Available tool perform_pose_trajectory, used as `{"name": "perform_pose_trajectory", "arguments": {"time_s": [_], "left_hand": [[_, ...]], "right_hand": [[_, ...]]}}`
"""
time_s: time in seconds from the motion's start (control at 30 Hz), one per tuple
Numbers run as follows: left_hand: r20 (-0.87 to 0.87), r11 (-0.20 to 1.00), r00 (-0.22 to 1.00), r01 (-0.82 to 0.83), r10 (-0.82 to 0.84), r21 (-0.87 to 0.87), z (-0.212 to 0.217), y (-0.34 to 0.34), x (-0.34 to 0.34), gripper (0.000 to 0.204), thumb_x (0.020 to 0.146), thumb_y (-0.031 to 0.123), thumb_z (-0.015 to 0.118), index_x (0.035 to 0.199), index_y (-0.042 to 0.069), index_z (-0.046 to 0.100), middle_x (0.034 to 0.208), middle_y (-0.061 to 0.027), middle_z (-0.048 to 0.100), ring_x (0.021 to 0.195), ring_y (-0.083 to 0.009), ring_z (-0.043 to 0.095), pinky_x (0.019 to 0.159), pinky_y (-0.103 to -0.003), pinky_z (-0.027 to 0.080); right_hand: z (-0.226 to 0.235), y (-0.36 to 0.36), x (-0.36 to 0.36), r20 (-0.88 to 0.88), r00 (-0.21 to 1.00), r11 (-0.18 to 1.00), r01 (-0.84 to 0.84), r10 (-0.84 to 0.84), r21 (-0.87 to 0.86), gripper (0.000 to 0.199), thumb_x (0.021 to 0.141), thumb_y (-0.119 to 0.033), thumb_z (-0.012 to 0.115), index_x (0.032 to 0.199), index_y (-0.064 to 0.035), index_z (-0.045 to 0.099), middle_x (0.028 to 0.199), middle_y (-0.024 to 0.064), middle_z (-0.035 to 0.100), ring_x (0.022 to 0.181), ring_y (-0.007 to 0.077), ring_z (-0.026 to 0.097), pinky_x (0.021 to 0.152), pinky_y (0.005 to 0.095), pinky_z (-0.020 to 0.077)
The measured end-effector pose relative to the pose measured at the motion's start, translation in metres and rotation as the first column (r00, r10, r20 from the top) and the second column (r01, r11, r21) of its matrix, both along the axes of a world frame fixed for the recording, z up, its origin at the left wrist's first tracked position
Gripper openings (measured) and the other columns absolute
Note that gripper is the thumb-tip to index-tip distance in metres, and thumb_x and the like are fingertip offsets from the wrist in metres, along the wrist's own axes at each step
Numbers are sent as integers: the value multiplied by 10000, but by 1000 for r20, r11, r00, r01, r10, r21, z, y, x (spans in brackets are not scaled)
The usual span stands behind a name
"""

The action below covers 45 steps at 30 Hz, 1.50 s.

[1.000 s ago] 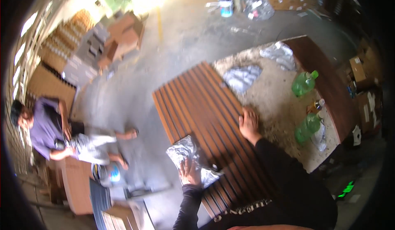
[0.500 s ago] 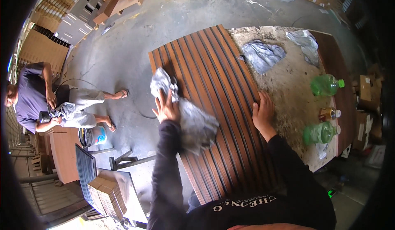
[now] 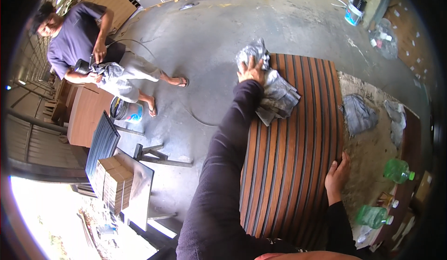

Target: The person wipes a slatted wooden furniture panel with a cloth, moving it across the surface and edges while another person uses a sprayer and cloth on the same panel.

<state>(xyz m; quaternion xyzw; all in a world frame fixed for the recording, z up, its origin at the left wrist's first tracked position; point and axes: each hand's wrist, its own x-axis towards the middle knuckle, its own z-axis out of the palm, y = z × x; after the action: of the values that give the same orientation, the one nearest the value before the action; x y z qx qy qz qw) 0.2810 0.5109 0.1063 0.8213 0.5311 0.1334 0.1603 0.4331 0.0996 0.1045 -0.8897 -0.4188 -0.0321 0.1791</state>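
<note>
A brown slatted wood panel (image 3: 298,167) with dark grooves lies lengthwise in front of me. At its far left corner my left hand (image 3: 252,72) presses on a crumpled grey-white rag (image 3: 278,97), fingers spread over the bunched part. Some of the rag drapes over the slats and some hangs at the panel's edge. My right hand (image 3: 338,176) rests against the panel's right edge, thumb toward the slats and fingers stretched out, holding no rag. Right of the panel, another grey rag (image 3: 359,114) lies on the stained worktable (image 3: 358,167).
A pale rag (image 3: 396,120) and green bottles (image 3: 398,171), (image 3: 374,216) are on the right of the worktable. At left a person (image 3: 86,41) stands holding a dark tool, near a bucket (image 3: 128,111). A stand holds strapped cardboard (image 3: 113,183). A hose (image 3: 198,118) crosses the floor.
My left hand has slid the rag forward along the panel's left side to its far corner. My right hand stays at the right edge. The whole view has shifted.
</note>
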Motion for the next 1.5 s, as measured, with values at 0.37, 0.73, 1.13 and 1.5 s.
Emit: {"name": "perform_pose_trajectory", "arguments": {"time_s": [0.37,0.73,1.13,1.5], "left_hand": [[117,964,961,258,-250,-64,12,-343,-185,568,697,103,545,1264,80,516,1422,-265,284,1301,-481,248,1096,-525,186],[14,972,995,103,-102,-211,14,-372,-194,728,656,86,554,1359,239,437,1473,-193,240,1332,-468,209,1042,-600,210],[184,979,981,14,-53,203,-56,19,-51,510,882,409,462,1356,226,417,1376,-275,351,1249,-396,391,1005,-416,364],[229,999,973,22,-30,35,-46,-251,-162,532,823,183,552,1340,187,428,1386,-265,324,1080,-435,520,851,-449,469]], "right_hand": [[-14,9,16,-12,998,988,56,-55,145,404,885,-179,482,1246,-2,440,1265,187,474,1198,350,413,1010,434,316],[-16,-1,9,-62,997,997,54,-51,46,437,916,-209,432,1283,25,394,1305,208,431,1234,366,371,1041,459,269],[-3,6,7,-3,999,995,-40,40,88,416,905,-174,461,1282,-17,382,1298,160,431,1215,339,391,1010,452,313],[-24,9,14,5,999,982,39,-41,182,410,859,-209,517,1221,-22,469,1258,166,488,1202,338,416,1015,450,298]]}}
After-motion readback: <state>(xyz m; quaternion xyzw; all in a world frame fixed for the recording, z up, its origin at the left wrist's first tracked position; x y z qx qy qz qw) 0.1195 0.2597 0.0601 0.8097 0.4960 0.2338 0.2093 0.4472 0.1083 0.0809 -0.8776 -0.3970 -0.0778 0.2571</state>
